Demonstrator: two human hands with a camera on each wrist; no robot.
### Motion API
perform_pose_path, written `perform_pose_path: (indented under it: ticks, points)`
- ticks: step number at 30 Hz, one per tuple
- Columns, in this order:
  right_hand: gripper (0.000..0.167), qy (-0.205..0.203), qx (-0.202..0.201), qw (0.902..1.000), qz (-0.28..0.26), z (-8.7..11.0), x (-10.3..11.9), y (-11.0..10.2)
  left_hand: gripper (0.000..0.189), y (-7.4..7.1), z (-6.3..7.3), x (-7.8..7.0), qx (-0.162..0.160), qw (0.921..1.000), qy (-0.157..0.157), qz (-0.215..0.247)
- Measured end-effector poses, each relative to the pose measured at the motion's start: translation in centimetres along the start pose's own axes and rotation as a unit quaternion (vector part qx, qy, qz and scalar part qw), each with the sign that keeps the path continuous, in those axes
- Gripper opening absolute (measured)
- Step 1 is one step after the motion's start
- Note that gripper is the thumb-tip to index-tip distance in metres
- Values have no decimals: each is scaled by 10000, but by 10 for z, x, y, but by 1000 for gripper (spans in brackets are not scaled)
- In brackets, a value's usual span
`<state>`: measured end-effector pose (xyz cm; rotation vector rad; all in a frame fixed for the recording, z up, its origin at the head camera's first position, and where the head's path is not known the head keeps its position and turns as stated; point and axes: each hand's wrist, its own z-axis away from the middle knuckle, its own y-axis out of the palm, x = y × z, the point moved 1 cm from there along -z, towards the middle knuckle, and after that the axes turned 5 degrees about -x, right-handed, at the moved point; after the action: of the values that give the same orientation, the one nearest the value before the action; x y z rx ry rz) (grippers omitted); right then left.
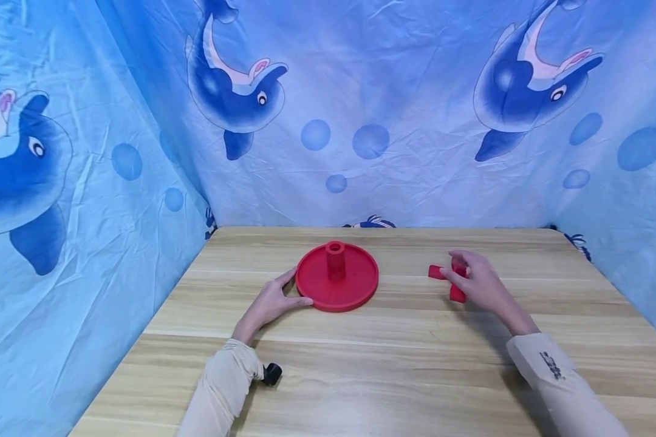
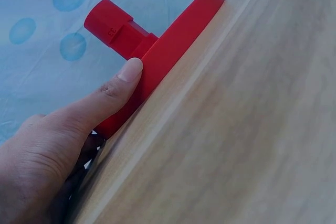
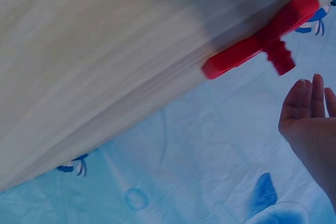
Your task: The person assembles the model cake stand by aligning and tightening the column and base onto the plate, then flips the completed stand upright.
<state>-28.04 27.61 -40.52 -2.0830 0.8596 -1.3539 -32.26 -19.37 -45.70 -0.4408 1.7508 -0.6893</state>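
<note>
My left hand (image 1: 271, 302) holds the rim of a round red tray-like base (image 1: 358, 285) with a raised lip, thumb at its front edge and fingers at its left side. From the base's middle rises a hollow red post (image 2: 109, 22), its top wider than its neck. Over to the right, my right hand (image 1: 485, 288) hovers by a red piece with several flat arms (image 1: 458, 294) lying on the table. A short ridged peg (image 3: 281, 59) sticks up from that piece. In the right wrist view the loosely bent fingers (image 3: 317, 95) are apart from the peg.
Both red parts are on a light wood-grain table (image 1: 393, 376). Blue sheeting (image 1: 415, 182) with dolphin prints stands along the back and both sides of it. A small black object (image 1: 272, 374) sits at the left sleeve cuff.
</note>
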Motion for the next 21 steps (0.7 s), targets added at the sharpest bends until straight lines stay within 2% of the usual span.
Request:
perform_pose_path:
  ticks: [7,15,21]
  points:
    - [60,286,-41,9990,344,6,-16,-13,103,0,1,1,-22,10000,37,6]
    - [60,250,-85,9985,481,16,-37,-30,103,-1,1,1,-10,10000,46,26]
    - [63,380,81,9972,642,20,-54,-38,103,0,0,3,-29,10000,88,12]
